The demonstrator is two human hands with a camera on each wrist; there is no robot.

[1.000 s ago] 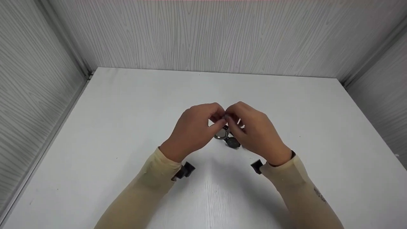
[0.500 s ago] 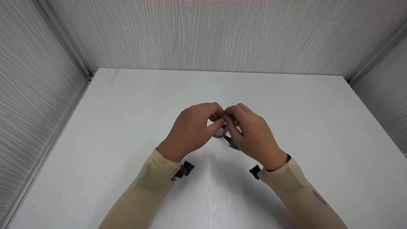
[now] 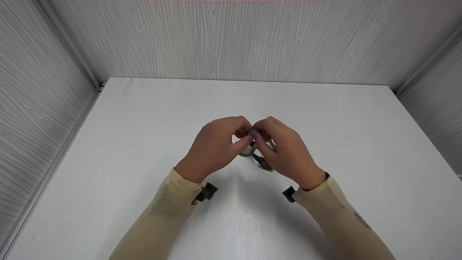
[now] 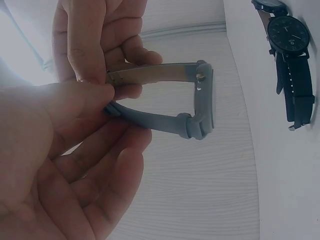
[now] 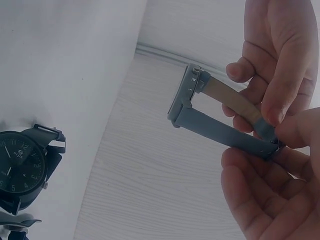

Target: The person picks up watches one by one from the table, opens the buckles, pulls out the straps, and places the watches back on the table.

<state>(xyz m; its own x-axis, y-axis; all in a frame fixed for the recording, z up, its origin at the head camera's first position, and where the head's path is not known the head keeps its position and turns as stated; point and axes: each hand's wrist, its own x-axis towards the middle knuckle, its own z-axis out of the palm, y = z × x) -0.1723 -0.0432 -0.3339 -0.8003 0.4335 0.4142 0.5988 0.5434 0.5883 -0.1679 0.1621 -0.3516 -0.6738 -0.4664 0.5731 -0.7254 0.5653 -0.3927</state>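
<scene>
Both hands meet above the table in the head view, fingertips together. My left hand (image 3: pixel 216 144) and my right hand (image 3: pixel 288 150) pinch the strap ends of a wristwatch with a grey-blue strap (image 4: pixel 155 122). Its strap forms a loop, with the watch case (image 5: pixel 182 95) hanging at the far end from the fingers. The strap's inner side looks tan. Fingertips partly cover the place where the two ends meet, so whether they are fastened cannot be told. In the head view the hands hide most of this watch.
A black wristwatch (image 4: pixel 289 35) lies on the white table (image 3: pixel 144 126) under the hands. Beside it is another watch with a silvery rim (image 3: pixel 246 153), partly hidden by fingers. Grey wood-grain panels (image 3: pixel 231 39) stand behind and at both sides.
Both hands have shifted slightly left, still together at the strap. The right hand covers more of the black watch than a second ago.
</scene>
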